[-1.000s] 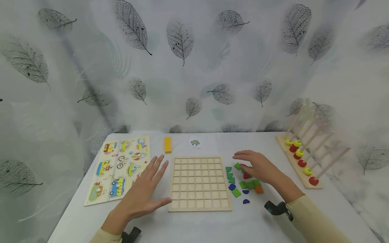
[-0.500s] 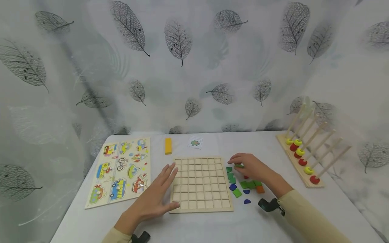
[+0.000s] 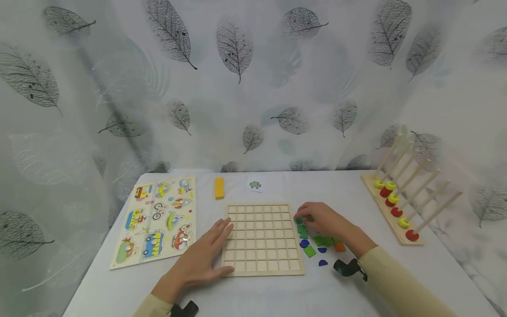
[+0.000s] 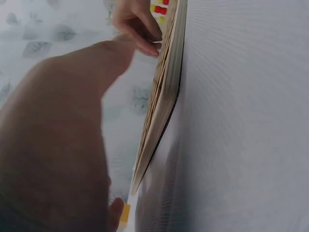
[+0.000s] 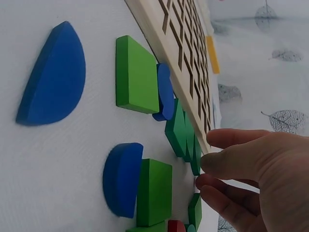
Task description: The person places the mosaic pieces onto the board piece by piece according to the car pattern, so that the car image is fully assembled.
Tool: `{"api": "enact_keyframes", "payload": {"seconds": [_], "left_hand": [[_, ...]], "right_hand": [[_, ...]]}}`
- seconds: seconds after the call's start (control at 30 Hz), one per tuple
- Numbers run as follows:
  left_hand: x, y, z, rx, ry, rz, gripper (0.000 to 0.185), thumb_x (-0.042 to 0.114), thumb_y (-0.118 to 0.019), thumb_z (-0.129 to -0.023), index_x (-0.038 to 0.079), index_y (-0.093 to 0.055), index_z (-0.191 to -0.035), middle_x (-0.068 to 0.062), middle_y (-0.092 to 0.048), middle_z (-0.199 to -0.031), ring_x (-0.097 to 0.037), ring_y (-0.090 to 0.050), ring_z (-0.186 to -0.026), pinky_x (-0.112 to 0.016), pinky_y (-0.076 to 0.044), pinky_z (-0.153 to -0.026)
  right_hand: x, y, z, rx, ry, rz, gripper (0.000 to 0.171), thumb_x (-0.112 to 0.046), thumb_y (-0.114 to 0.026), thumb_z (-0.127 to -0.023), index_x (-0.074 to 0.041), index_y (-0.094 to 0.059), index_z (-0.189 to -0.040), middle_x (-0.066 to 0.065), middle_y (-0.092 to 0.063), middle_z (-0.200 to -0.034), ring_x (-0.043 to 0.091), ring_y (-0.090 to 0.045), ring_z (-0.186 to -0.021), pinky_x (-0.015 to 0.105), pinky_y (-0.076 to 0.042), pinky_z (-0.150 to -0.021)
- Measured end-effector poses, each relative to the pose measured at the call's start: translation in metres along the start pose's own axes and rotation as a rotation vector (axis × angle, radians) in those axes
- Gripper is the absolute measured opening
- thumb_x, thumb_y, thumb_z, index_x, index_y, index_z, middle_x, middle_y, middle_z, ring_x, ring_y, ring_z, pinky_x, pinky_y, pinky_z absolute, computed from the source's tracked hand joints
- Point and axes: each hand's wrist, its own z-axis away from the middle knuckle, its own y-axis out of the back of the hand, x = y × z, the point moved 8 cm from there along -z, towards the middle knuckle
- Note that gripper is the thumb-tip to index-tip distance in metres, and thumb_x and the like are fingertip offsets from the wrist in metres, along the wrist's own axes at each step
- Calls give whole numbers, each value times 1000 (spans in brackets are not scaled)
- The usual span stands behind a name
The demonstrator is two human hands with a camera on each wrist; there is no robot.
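A wooden grid board (image 3: 262, 274) lies in front of me. My left hand (image 3: 202, 257) rests along its left side, fingers extended, thumb at the near left corner; the thumb crosses over the board's edge in the left wrist view. Beyond the board's right edge, my right hand (image 3: 322, 219) reaches down with bent fingers to a dark green piece (image 3: 299, 220). Thumb and fingertips (image 5: 207, 164) come up to the end of the green pieces (image 5: 181, 128) in the right wrist view; whether they pinch one is hidden. Blue half-round pieces (image 5: 55, 77) and a light green square (image 5: 137, 75) lie nearer.
A picture puzzle board (image 3: 154, 224) lies on the left. Behind the grid board are a yellow block (image 3: 219, 188) and a small picture card (image 3: 255, 184). A peg rack (image 3: 390, 211) with red and yellow beads stands right. An orange piece (image 3: 339, 247) sits below the right forearm.
My right hand has come down and left onto the green pieces by the board, its fingers more bent. The left hand has moved right, up to the board's left edge.
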Motion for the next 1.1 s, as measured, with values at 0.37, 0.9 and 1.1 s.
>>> {"api": "enact_keyframes", "payload": {"seconds": [0.37, 0.9, 1.1], "left_hand": [[2, -9, 2, -2, -41, 0, 99, 68, -65, -98, 10, -33, -172, -6, -26, -179, -23, -24, -163, -48, -37, -125], [11, -18, 3, -74, -21, -3, 94, 64, -62, -101, 7, -35, -170, -5, -25, -179, -23, -17, -165, -48, -35, -127], [10, -19, 2, -97, 9, 24, 94, 64, -65, -99, 9, -35, -171, -3, -24, -179, -21, -16, -165, -47, -34, -127]], "right_hand": [[4, -4, -1, -1, -44, 34, 27, 2, -78, -97, -12, -83, -119, -6, -74, -111, 19, -70, -106, 41, -62, -94], [14, -1, -2, 25, -153, 82, 19, -25, -86, -97, -10, -76, -103, -8, -62, -84, 11, -53, -75, 31, -52, -69], [14, 2, -1, 39, -148, 76, 30, -13, -84, -96, -11, -79, -126, -1, -71, -112, 19, -67, -102, 41, -62, -92]]}}
